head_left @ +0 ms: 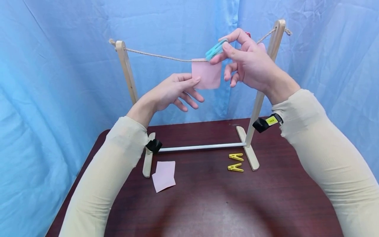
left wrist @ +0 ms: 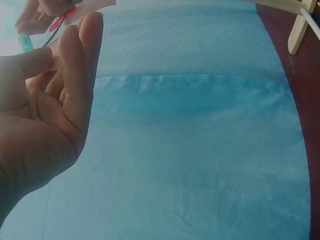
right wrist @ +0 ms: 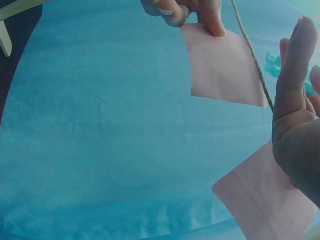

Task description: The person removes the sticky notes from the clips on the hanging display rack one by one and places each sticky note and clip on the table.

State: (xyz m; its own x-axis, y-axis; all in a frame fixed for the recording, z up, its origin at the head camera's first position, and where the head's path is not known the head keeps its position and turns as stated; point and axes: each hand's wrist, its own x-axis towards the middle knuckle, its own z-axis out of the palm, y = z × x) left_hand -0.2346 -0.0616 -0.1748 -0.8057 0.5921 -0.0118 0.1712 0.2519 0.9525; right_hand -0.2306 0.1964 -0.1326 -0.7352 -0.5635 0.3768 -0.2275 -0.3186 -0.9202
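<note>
My left hand (head_left: 174, 89) pinches a square pink paper (head_left: 208, 75) near its left edge, between thumb and index finger; the other fingers are spread. The paper's top edge is at the sagging rope (head_left: 157, 56). Thumb and fingertips of my right hand (head_left: 251, 62) pinch a teal clothespin (head_left: 215, 50), tilted, with its lower end right at the rope and the paper's top. In the right wrist view, a second pink paper (right wrist: 265, 190) hangs farther along the rope, partly behind the right hand. A red clip (left wrist: 62, 17) shows by that paper in the left wrist view.
Wooden posts (head_left: 125, 65) hold the rope on both sides, joined low down by a white rod (head_left: 201, 147). On the dark table (head_left: 207, 204) lie overlapping pink papers (head_left: 164, 176) at left and two yellow clothespins (head_left: 235, 168) near the right foot. Blue curtains (head_left: 165, 26) surround it.
</note>
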